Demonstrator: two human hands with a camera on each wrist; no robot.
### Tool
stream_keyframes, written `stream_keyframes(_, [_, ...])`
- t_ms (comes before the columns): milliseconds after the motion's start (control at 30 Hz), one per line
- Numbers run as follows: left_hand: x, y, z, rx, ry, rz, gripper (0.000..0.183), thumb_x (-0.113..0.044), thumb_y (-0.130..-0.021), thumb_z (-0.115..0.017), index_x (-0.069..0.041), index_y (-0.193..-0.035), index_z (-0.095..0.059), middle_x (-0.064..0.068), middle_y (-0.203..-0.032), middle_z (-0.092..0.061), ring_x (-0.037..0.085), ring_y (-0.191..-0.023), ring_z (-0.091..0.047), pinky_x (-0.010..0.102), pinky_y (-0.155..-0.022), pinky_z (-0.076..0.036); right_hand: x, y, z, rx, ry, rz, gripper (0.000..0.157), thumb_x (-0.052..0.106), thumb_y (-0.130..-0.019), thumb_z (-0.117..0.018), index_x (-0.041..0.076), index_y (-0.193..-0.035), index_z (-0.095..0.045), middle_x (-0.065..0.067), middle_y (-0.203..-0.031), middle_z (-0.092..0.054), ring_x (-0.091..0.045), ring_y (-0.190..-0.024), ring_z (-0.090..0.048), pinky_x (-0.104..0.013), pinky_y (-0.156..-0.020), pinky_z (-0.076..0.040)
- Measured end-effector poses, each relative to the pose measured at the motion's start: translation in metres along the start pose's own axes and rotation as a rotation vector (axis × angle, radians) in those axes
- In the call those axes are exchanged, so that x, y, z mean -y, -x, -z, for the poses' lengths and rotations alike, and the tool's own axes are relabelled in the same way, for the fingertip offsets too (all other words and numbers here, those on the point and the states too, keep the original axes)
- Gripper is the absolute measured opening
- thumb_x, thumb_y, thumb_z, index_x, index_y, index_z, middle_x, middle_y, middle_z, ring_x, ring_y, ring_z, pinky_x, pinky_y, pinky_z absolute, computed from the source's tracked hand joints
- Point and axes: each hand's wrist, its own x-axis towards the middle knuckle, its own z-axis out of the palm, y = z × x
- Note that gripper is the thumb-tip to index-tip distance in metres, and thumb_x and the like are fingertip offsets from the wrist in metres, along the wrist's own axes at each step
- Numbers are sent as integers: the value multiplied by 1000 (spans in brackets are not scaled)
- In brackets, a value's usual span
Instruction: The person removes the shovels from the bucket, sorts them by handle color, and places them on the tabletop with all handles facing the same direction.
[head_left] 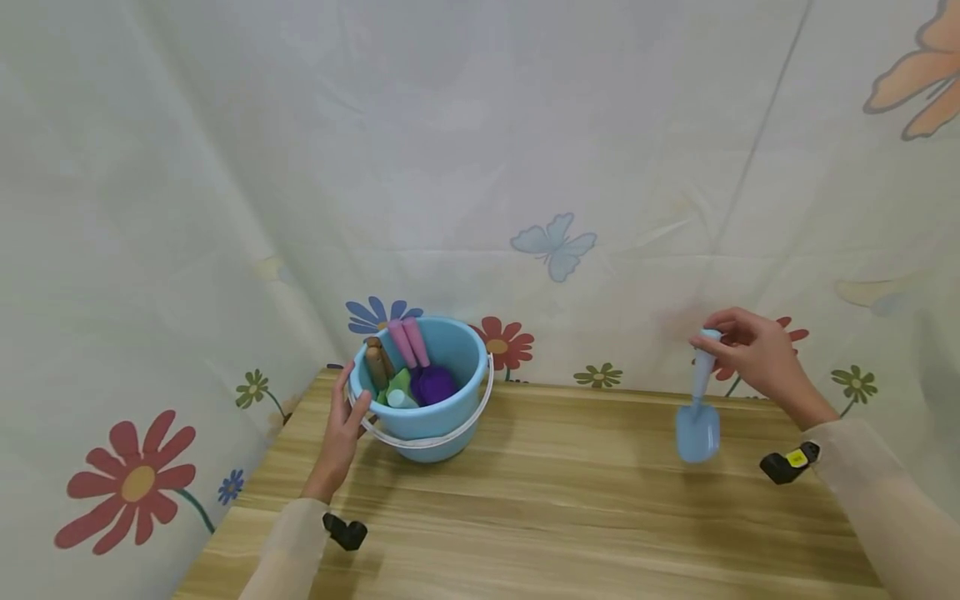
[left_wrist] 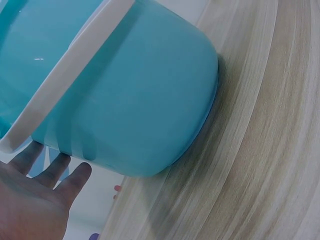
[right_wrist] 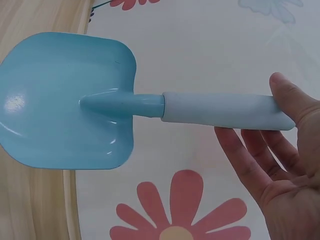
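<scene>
My right hand pinches the end of the pale handle of a light blue toy shovel. The shovel hangs blade down over the right part of the table; in the right wrist view its whole blade shows, thumb and fingers at the handle's end. On the left stands a light blue bucket with a white carrying handle. Extended fingers of my left hand rest against the bucket's left side near the rim. Inside the bucket are two pink handles, brown handles, a purple scoop and a green piece.
A wood-grain table lies under the bucket and shovel. Right behind its back edge hangs a pale cloth printed with flowers and butterflies, which also runs along the left side. Each wrist carries a small black camera.
</scene>
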Motion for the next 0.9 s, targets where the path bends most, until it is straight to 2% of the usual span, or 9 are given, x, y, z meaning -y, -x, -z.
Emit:
stream_keyframes(167, [-4,2,0,-2,10,-3,63,-35,-112,-40,-34,-165,-6,7,-170,-7,34,-149,-24,67,-109,-33,-10,1,1,29,-8,-17,30,24,-93,-79,4,-113,-67,-15,-86,-73,-20,-63,-71,-15,-65,-51])
stream_keyframes(367, [-5,4,1,-5,-2,3,63,-34,-112,-40,-32,-165,-6,8,-170,-6,34,-150,-22,64,-111,-33,-23,3,3,87,-57,-35,30,24,-95,-77,3,-113,-66,-17,-90,-73,-17,-68,-72,-26,-63,-59])
stream_keyframes(567, [-2,2,1,-3,-12,8,65,-37,-112,-41,-29,-166,-5,8,-170,-7,34,-149,-23,66,-110,-33,-34,6,6,89,2,-46,28,21,-94,-79,3,-112,-67,-17,-94,-73,-13,-74,-69,-25,-62,-58])
stream_keyframes(700, [-2,0,1,-6,-24,12,64,-38,-112,-40,-33,-165,-6,8,-170,-8,34,-149,-26,67,-109,-33,-43,6,7,135,-33,-66,29,15,-93,-78,-2,-114,-66,-22,-97,-71,-17,-73,-69,-29,-61,-60])
stream_keyframes(900, [-2,0,0,-6,2,10,61,-38,-112,-41,-41,-163,-9,8,-170,-8,35,-148,-27,66,-109,-34,-58,8,5,213,-70,-146,31,20,-97,-75,-3,-114,-65,-24,-102,-69,-17,-77,-70,-36,-63,-62])
